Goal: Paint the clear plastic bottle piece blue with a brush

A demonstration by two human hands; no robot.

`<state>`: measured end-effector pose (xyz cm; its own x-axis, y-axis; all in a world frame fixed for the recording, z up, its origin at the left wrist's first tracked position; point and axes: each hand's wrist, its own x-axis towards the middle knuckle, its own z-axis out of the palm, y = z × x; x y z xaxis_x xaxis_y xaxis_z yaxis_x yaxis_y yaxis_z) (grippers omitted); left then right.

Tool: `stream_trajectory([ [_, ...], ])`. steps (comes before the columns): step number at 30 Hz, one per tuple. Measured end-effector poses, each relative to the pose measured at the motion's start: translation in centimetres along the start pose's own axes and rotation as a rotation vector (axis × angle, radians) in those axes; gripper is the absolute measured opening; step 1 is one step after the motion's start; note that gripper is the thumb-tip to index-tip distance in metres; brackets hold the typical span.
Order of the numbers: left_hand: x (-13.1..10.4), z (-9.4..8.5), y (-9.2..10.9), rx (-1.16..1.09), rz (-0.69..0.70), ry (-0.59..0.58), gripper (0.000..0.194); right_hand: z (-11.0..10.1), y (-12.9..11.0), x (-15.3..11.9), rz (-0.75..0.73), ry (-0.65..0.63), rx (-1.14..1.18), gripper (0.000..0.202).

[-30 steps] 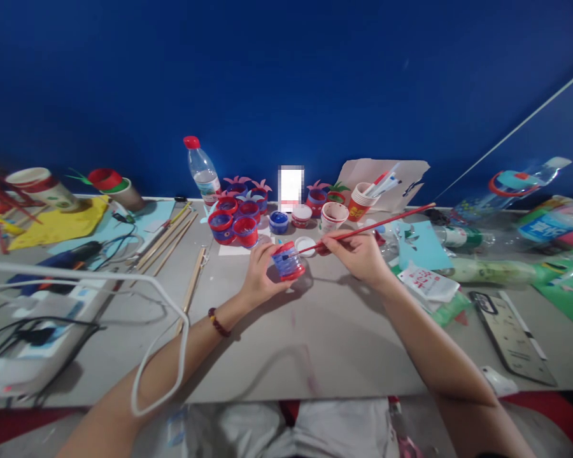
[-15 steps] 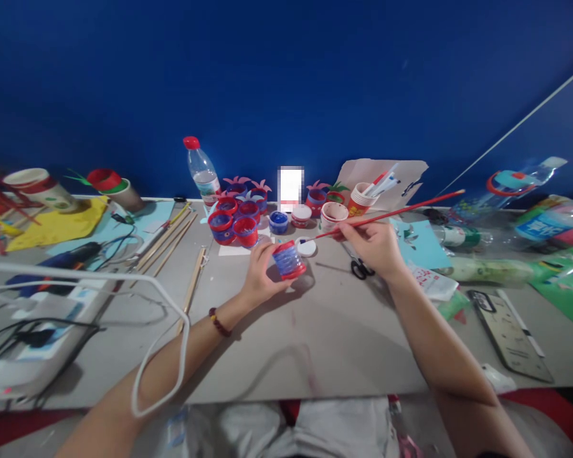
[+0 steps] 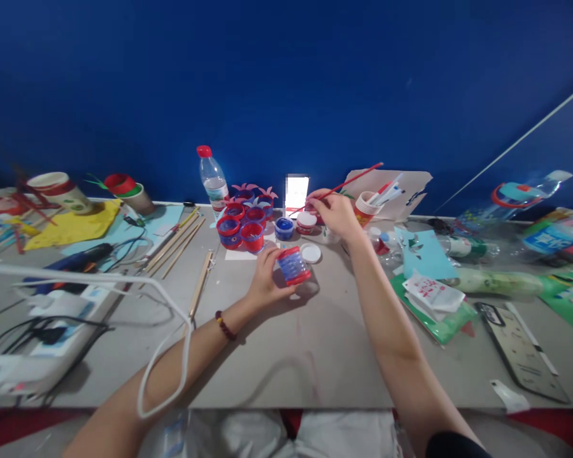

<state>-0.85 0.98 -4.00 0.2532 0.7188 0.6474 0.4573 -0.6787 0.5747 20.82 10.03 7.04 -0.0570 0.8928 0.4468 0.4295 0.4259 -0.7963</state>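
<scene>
My left hand (image 3: 266, 278) is wrapped round a small clear cup (image 3: 293, 266) with red rims and blue paint on its side, tilted over the table. My right hand (image 3: 332, 208) pinches a thin red paintbrush (image 3: 356, 176), its tip close to an open jar of blue paint (image 3: 284, 228). Beside that jar stands a second jar with a white lid (image 3: 306, 221). A loose white lid (image 3: 311, 253) lies near the held cup. Left of the jars, several red and blue cups (image 3: 252, 236) stand together, some with petal-like tops.
A bottle with a red cap (image 3: 212, 178) and a lit phone (image 3: 297, 193) stand along the blue wall. Pens rise from paper cups (image 3: 365, 208). Wooden sticks (image 3: 176, 245) and a power strip (image 3: 71, 340) lie left; blue paper (image 3: 424, 253) and a phone-like object (image 3: 520, 350) lie right.
My right hand has moved left and away from me, taking the brush from near the loose lid to the blue paint jar. My left hand still holds the cup. The view has shifted slightly.
</scene>
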Motion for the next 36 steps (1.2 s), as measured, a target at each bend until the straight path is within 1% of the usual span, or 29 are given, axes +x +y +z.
stream_trajectory([
  [4,-0.1,0.0,-0.2,-0.013,0.02,0.026,0.081,1.7,-0.8,1.2,-0.049,-0.047,-0.163,0.019],
  [8,-0.2,0.0,-0.1,-0.002,-0.005,-0.005,0.082,2.4,-0.9,1.1,-0.073,-0.093,-0.253,0.022],
  [13,-0.3,0.2,-0.1,-0.007,0.003,0.017,0.081,3.1,0.7,0.9,-0.117,-0.134,-0.251,0.023],
  [17,-0.1,0.1,0.2,0.005,0.01,0.02,0.077,3.5,1.7,0.9,-0.109,-0.143,-0.193,0.023],
  [20,0.0,-0.1,0.5,0.006,0.008,0.01,0.075,3.8,1.8,0.8,-0.094,-0.151,-0.172,0.025],
  [24,0.1,-0.1,0.5,0.019,-0.021,-0.012,0.076,3.8,1.3,0.6,-0.09,-0.182,-0.219,0.027],
  [27,-0.1,0.0,0.4,0.022,-0.028,-0.015,0.078,3.7,1.0,0.7,-0.066,-0.175,-0.258,0.027],
  [30,-0.1,0.0,0.3,0.015,-0.011,0.0,0.077,3.6,0.9,0.8,-0.055,-0.134,-0.282,0.025],
  [33,-0.1,0.0,0.4,0.01,0.005,0.001,0.076,3.7,1.0,0.8,-0.057,-0.101,-0.268,0.025],
  [36,0.0,-0.1,0.5,0.018,-0.013,-0.008,0.076,3.8,1.1,0.7,-0.039,-0.106,-0.254,0.025],
])
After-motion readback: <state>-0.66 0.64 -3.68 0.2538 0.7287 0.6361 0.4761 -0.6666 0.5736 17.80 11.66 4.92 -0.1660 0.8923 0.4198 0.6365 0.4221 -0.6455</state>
